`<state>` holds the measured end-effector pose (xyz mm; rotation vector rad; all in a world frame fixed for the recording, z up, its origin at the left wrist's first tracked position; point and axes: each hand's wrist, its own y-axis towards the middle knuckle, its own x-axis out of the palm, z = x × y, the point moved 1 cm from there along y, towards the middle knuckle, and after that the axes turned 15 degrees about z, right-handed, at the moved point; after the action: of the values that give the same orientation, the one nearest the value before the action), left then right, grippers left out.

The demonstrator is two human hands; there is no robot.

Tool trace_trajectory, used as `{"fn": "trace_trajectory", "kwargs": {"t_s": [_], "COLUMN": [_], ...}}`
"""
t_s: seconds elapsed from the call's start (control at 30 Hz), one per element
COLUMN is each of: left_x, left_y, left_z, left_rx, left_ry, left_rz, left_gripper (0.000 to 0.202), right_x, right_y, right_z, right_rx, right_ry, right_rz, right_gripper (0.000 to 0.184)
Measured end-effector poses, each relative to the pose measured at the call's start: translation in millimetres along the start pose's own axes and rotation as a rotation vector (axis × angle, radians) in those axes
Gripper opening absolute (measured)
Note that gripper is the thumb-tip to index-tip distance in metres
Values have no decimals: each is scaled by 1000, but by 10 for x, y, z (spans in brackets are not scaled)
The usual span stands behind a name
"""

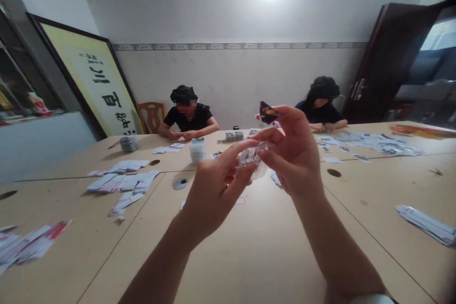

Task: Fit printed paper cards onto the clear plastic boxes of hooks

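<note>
Both hands up mid-frame, above worktop (263, 256). L hand (213, 187): thumb + index pinched, no real gap, on L side of small clear packet (248, 157), some print/pattern on it. R hand (301, 156): thumb + lower fingers closed on packet's R edge; dark card (268, 113) up at R index tip, above packet. Can't tell exactly how card is gripped, far side hidden. Packet is in the air btwn hands, approx centre.

Worktop, L side: white card pile (123, 183), loose/overlapping; another w/ red bits, near L edge (46, 242). Round stack (128, 144) farther back; upright stack (198, 151) nearer centre, just past grey disc (180, 184). R side: wide card spread (366, 141) toward far edge, long flat bundle (425, 224) near R edge.

Far side: 2 co-workers, dark tops + headgear, heads down. One on L (188, 118), hands on worktop by cards; other on R (324, 97), partly behind R hand. BG: framed calligraphy (101, 80) leaning L, dark door (390, 52) R.
</note>
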<state>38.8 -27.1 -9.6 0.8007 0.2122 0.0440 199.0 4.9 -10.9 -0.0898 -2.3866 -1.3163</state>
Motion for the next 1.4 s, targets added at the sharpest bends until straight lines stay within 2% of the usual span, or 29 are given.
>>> {"fn": "trace_trajectory", "kwargs": {"t_s": [0.17, 0.33, 0.47, 0.57, 0.67, 0.77, 0.87, 0.97, 1.07, 1.23, 1.4], "left_x": [-18, 44, 141, 198, 222, 219, 205, 191, 193, 208, 193], "left_y": [33, 83, 116, 115, 93, 65, 52, 66, 84, 90, 88], "left_z": [11, -42, -146, -192, -194, -162, -128, -114, -115, -133, -131], "left_rx": [-131, -278, -308, -260, -111, 140, 293, 304, 302, 274, 306], "left_ry": [-179, -385, -447, -359, -117, 111, 179, 169, 141, 161, 152], "left_rz": [-61, -173, -43, 41, 172, 345, 403, 357, 317, 337, 345], "left_gripper": [37, 36, 42, 39, 37, 38, 26, 13, 10, 10, 8], "right_x": [-26, -6, 73, 110, 116, 123, 139, 136, 118, 140, 182], "right_y": [34, 41, -19, -55, -63, -75, -97, -111, -116, -146, -189], "right_z": [-4, 46, 69, 92, 138, 166, 159, 160, 187, 205, 177], "right_rx": [45, 147, 338, 402, 326, 207, 115, 46, -20, -59, -89], "right_ry": [40, 164, 277, 289, 258, 172, 97, 51, 8, 86, 48], "right_rz": [0, 120, 155, 185, 216, 272, 276, 196, 130, 117, 106], "right_gripper": [49, 34, 24, 29, 34, 35, 39, 43, 47, 51, 52]}}
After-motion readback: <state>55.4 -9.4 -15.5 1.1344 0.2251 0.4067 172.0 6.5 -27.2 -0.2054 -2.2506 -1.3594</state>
